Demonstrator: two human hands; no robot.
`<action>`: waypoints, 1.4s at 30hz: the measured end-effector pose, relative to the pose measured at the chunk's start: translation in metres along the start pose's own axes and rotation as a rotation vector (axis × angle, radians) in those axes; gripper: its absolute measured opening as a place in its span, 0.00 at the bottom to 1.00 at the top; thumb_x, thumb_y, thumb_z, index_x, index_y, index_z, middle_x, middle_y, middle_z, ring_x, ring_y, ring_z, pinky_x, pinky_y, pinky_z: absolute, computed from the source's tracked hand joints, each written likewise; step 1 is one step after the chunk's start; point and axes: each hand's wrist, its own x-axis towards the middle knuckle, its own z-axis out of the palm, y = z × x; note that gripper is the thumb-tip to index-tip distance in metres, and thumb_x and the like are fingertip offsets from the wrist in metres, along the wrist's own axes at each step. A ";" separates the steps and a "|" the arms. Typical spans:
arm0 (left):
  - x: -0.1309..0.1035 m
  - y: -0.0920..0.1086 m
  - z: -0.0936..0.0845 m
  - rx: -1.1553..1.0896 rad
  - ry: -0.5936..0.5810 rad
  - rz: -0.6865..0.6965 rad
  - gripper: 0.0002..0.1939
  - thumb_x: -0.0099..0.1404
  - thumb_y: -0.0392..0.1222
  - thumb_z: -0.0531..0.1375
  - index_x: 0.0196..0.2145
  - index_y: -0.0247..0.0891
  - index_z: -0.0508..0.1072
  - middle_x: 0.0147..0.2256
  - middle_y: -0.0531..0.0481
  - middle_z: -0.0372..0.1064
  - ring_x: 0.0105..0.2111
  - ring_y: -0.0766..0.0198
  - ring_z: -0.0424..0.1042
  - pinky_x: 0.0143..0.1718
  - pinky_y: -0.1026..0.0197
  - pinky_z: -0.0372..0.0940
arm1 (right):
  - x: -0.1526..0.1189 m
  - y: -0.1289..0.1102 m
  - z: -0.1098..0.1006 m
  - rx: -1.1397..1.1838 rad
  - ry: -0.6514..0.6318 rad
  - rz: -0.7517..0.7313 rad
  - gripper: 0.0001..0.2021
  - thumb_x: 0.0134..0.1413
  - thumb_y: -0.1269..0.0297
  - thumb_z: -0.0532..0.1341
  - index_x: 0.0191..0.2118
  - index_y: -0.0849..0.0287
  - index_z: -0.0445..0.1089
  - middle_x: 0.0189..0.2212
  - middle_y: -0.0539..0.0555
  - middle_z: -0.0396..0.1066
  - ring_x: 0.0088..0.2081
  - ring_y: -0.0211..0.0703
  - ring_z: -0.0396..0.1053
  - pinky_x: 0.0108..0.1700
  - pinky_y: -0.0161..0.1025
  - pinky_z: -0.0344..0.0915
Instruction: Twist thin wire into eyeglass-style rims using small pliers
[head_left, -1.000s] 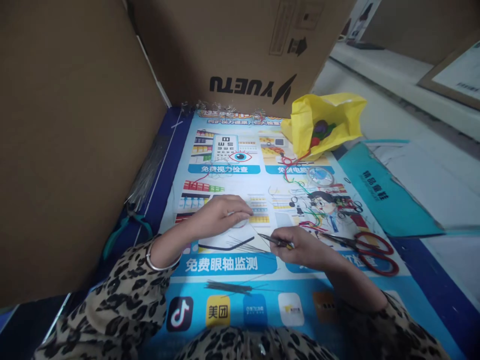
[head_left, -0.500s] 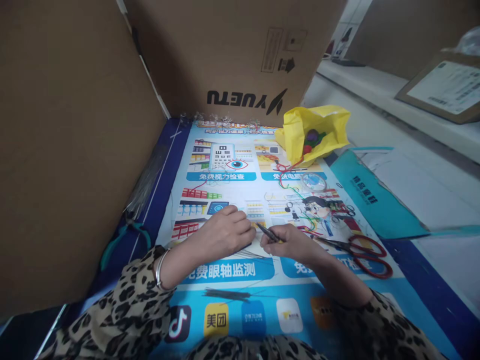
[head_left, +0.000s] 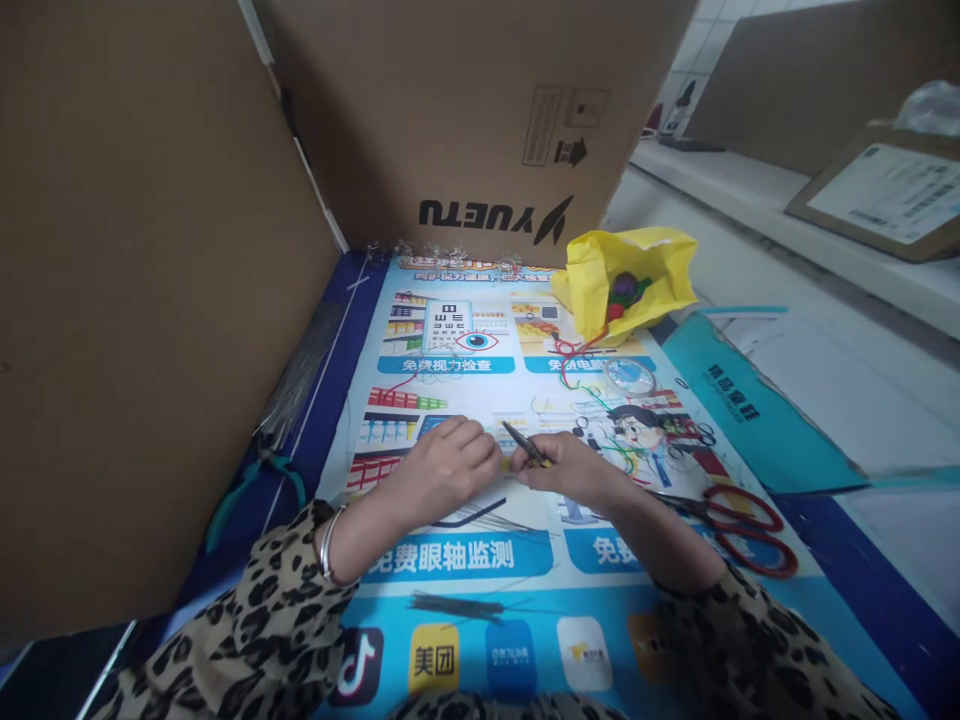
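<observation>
My right hand (head_left: 564, 468) is wrapped round small pliers (head_left: 523, 440) with dark pointed jaws and a bit of yellow at the grip. Their tip points up and to the left, just beyond the fingers of my left hand (head_left: 457, 462). That left hand is closed in a pinch, its fingertips turned away from view; what they hold is too small or hidden to tell. Under both hands lies a printed poster sheet (head_left: 480, 395). Thin dark wires (head_left: 502, 520) lie on it below the left hand, and a bundle of wires (head_left: 457, 606) lies nearer to me.
Red-handled scissors (head_left: 750, 528) lie by my right forearm. Teal-handled pliers (head_left: 255, 480) and a bunch of wires (head_left: 304, 375) are at left. A yellow bag (head_left: 664, 270) with coloured balls stands at the back right. Cardboard walls (head_left: 472, 110) rise behind and at left.
The pliers have turned more upward, and their tip sits higher beside my left hand. My hands are slightly closer together. The whole view has shifted a little.
</observation>
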 end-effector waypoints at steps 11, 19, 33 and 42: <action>-0.002 -0.010 0.005 0.002 -0.209 -0.252 0.02 0.60 0.35 0.57 0.33 0.35 0.69 0.31 0.47 0.65 0.34 0.57 0.62 0.32 0.57 0.61 | 0.037 -0.009 0.004 -0.194 0.095 -0.096 0.04 0.40 0.68 0.57 0.25 0.60 0.68 0.22 0.46 0.65 0.28 0.36 0.62 0.32 0.33 0.57; -0.004 -0.017 0.016 -0.277 -0.148 -0.507 0.06 0.60 0.31 0.55 0.30 0.35 0.72 0.30 0.48 0.68 0.33 0.61 0.67 0.33 0.61 0.62 | 0.037 -0.007 0.005 -0.060 0.144 -0.068 0.06 0.41 0.64 0.59 0.27 0.60 0.69 0.21 0.46 0.64 0.26 0.35 0.61 0.30 0.33 0.57; 0.005 -0.017 0.025 -1.519 0.177 -1.168 0.08 0.47 0.40 0.65 0.23 0.33 0.71 0.19 0.54 0.66 0.19 0.70 0.63 0.23 0.67 0.59 | 0.035 -0.006 0.021 0.444 0.268 -0.015 0.11 0.36 0.62 0.65 0.29 0.59 0.67 0.19 0.46 0.65 0.24 0.36 0.64 0.30 0.37 0.60; 0.009 -0.007 0.038 -1.747 0.421 -1.265 0.10 0.48 0.40 0.66 0.27 0.33 0.71 0.24 0.54 0.67 0.23 0.72 0.66 0.28 0.67 0.62 | 0.039 -0.010 0.034 0.695 0.342 -0.042 0.13 0.34 0.63 0.67 0.28 0.59 0.66 0.19 0.46 0.65 0.23 0.36 0.64 0.29 0.37 0.60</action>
